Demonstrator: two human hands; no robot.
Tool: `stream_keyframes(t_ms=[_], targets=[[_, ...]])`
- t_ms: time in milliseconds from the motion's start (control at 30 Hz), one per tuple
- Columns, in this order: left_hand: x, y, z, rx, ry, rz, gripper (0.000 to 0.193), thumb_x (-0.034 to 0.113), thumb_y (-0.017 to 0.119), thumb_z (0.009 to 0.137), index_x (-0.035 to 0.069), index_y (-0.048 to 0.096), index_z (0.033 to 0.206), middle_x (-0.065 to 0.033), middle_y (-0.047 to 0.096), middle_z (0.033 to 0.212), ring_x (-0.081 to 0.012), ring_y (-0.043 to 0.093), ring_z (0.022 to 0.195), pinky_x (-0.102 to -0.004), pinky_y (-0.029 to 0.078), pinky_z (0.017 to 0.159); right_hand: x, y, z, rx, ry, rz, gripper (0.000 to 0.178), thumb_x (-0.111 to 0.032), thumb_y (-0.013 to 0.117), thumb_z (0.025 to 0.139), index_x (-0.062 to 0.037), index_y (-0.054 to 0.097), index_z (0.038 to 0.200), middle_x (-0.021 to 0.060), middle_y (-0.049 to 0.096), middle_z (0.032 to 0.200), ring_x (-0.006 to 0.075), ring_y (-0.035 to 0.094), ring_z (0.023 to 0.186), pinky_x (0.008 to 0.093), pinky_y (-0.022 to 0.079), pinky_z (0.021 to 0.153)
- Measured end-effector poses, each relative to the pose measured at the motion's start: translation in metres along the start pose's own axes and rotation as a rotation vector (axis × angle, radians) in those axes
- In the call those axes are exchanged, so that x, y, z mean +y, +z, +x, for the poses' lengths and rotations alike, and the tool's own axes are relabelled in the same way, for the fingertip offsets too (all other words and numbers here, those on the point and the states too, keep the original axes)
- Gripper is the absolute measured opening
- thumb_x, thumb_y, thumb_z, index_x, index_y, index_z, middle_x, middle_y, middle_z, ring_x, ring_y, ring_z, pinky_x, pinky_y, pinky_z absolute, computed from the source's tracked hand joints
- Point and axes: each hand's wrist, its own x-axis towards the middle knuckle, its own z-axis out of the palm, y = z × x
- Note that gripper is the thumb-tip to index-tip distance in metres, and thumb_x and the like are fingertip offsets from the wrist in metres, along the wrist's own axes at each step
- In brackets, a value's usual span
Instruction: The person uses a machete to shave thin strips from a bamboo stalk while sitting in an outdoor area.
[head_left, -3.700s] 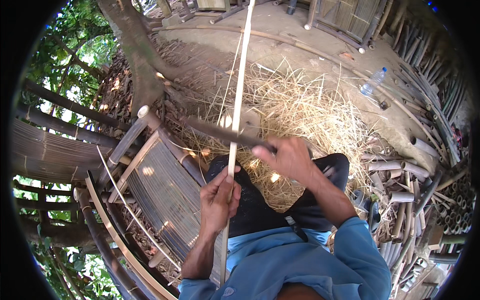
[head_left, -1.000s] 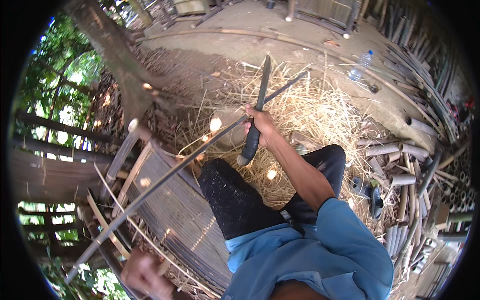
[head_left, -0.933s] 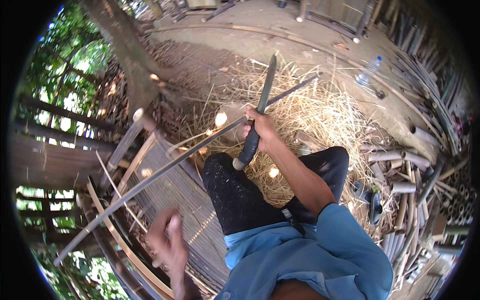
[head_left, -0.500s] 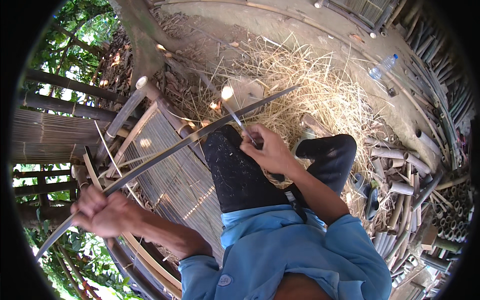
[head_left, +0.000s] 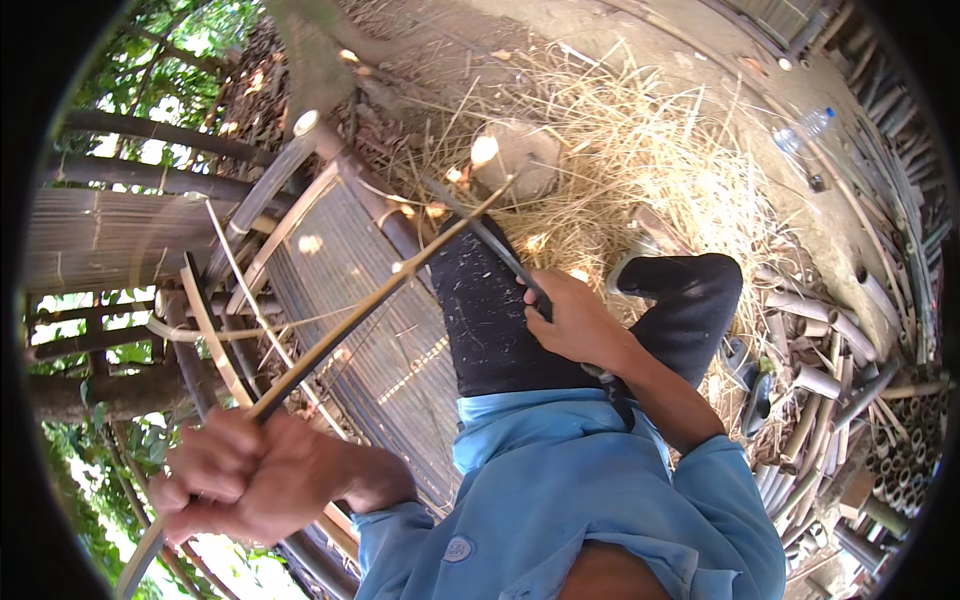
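My left hand (head_left: 250, 475), blurred by motion, is closed in a fist around a long narrow bamboo strip (head_left: 365, 308). The strip slants from the lower left up to the middle, its pale tan face showing, with its tail end sticking out below the fist. My right hand (head_left: 575, 318) grips a knife (head_left: 505, 252) with a long dark blade that points up and left over my left thigh. Blade and strip cross near my left knee; whether they touch I cannot tell. The knife's handle is mostly hidden in my fingers.
Left of my legs stands a slatted bamboo bench (head_left: 350, 260), with loose bamboo strips (head_left: 215, 330) leaning by it. Ahead lie a pile of shavings (head_left: 640, 140) and a round wood block (head_left: 525, 160). Cut bamboo pieces (head_left: 815, 340) and a plastic bottle (head_left: 805, 130) are at right.
My left hand has drawn back toward me, pulling the strip along, so its far end now reaches only just past the blade. The strip's pale face has turned into view. The camera view has shifted.
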Motion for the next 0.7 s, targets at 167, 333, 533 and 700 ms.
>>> stream_keyframes(t_ms=[167,333,533,700], targets=[[0.001,0.012,-0.024,0.101,0.022,0.082,0.041,0.044,0.043,0.108,0.009,0.051,0.088,0.0022,0.032,0.057,-0.0075,0.022,0.048,-0.0241,0.017,0.04,-0.031,-0.015,-0.009,-0.234,0.313,0.256,0.043,-0.023,0.062,0.096,-0.0077,0.054,0.136,0.023,0.066,0.091,0.0393,0.066,0.079,0.0488,0.052,0.072],[0.005,0.016,-0.042,0.096,0.031,0.108,0.041,0.044,0.043,0.108,0.009,0.052,0.089,0.0018,0.034,0.059,-0.0085,0.022,0.048,-0.025,0.018,0.04,-0.043,-0.005,-0.013,0.097,-0.009,-0.223,0.03,-0.022,0.064,0.094,-0.0114,0.058,0.122,0.0153,0.061,0.079,0.0359,0.065,0.068,0.0462,0.053,0.06],[0.005,0.03,-0.049,0.096,0.139,0.211,0.04,0.04,0.044,0.109,0.009,0.046,0.083,0.0023,0.027,0.059,-0.0093,0.02,0.049,-0.0252,0.015,0.039,-0.101,-0.001,-0.009,-0.01,-0.185,-0.279,0.017,-0.013,0.068,0.088,-0.0034,0.058,0.099,0.0133,0.058,0.078,0.0286,0.063,0.056,0.0375,0.052,0.048],[0.006,0.029,-0.051,0.05,0.077,0.1,0.041,0.041,0.043,0.109,0.008,0.045,0.083,0.0026,0.028,0.059,-0.009,0.02,0.049,-0.0243,0.016,0.039,-0.11,0.0,-0.02,0.064,-0.317,-0.259,0.018,-0.014,0.07,0.083,-0.0073,0.054,0.089,0.0103,0.055,0.072,0.0249,0.063,0.055,0.0359,0.051,0.044]])
